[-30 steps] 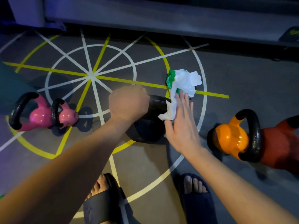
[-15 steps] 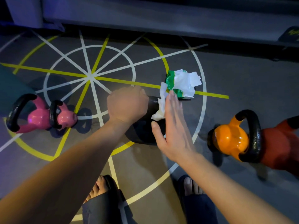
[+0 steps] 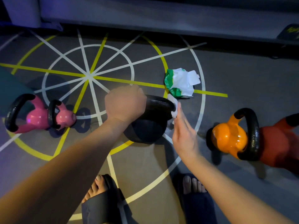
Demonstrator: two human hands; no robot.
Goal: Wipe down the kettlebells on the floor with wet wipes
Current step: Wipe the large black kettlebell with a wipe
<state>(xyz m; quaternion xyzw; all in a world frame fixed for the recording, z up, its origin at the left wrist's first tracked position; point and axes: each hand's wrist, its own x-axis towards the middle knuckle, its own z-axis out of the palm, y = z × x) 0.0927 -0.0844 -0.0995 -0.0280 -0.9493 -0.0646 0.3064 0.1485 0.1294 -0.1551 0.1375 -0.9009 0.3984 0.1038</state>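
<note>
At frame left, pink kettlebells (image 3: 38, 117) untouched. Centre: left hand (image 3: 125, 104) curled round handle of black kettlebell (image 3: 148, 131), steadying. Right hand (image 3: 184, 138), fingers straight, presses wet wipe (image 3: 174, 110) on handle's right end. Advice: keep flat pressure, follow curve down to body, hold bell firm. Orange kettlebell (image 3: 229, 139) waits right.

Open floor (image 3: 234, 70) runs beyond the wipes pack (image 3: 181, 83) up to the grey ledge (image 3: 145, 15); the pack lies just behind the black kettlebell (image 3: 148, 128), crowding its far side; left, a wide gap separates it from 2 pink kettlebells (image 3: 38, 117); right, the orange kettlebell (image 3: 229, 139) stands near, with the right hand (image 3: 184, 135) in between.
</note>
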